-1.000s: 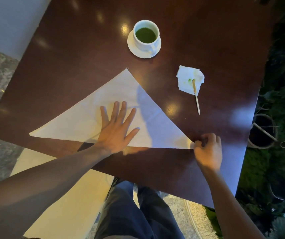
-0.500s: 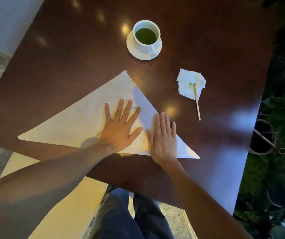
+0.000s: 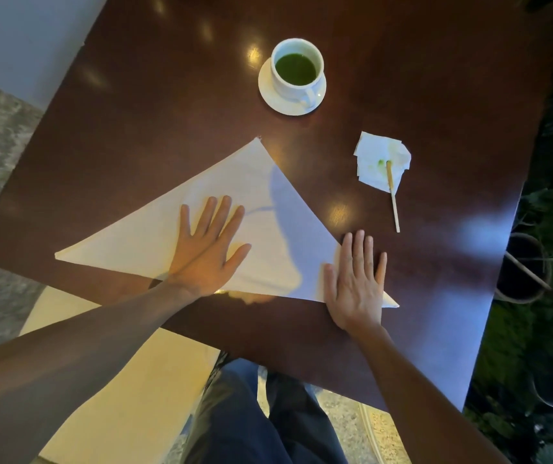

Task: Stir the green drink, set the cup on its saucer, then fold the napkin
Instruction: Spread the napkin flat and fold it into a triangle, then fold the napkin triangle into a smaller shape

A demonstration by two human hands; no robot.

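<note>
A cream napkin [image 3: 154,236], folded into a large triangle, lies flat on the dark wooden table [image 3: 134,112]. My left hand [image 3: 209,252] presses palm-down on its middle, fingers spread. My right hand [image 3: 357,283] lies flat on the napkin's right corner, partly over the table. A white cup [image 3: 296,70] of green drink stands on its white saucer [image 3: 268,93] at the far side. To the right, a wooden stirrer [image 3: 394,199] rests with its tip on a crumpled, green-stained tissue [image 3: 373,155].
The table's near edge runs diagonally just below my hands. A cream seat [image 3: 117,380] is under my left arm. A dark plant pot [image 3: 523,272] with a stick stands off the table's right edge among foliage.
My right hand has slid along the napkin's lower edge from beside my left hand to the right corner. My left hand stays flat on the middle. A second ago the right hand pinched that corner.
</note>
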